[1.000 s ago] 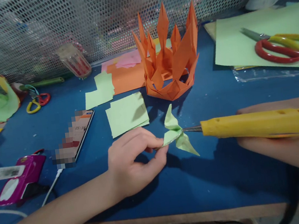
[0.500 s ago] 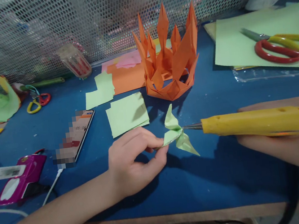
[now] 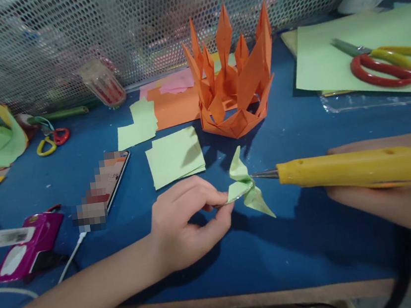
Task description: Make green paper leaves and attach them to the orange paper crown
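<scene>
Green folded paper piece is pinched at its left end between the thumb and fingertips of your left hand, just above the blue table. Your right hand is closed around the yellow glue gun, and its metal tip almost touches the fold in the middle of the piece. Keep the pinch firm and your fingers away from the tip, and I think 1 small drop in the fold is enough. Behind stands the orange paper crown, with green paper squares at its left.
</scene>
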A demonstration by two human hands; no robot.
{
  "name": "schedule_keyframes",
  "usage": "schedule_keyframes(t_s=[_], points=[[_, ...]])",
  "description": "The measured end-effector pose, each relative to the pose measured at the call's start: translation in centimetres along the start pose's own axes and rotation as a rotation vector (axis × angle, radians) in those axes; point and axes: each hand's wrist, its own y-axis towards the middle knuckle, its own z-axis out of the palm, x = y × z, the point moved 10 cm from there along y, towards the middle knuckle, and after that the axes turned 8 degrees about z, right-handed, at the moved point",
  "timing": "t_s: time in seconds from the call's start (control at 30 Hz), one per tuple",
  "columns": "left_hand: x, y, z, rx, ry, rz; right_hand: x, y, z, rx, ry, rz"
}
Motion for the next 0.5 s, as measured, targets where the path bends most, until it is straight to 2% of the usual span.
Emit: schedule_keyframes(t_s=[0.5], points=[[-0.07, -0.02, 0.20, 0.012, -0.002, 0.003, 0.62, 0.11, -0.05, -0.021, -0.012, -0.033]])
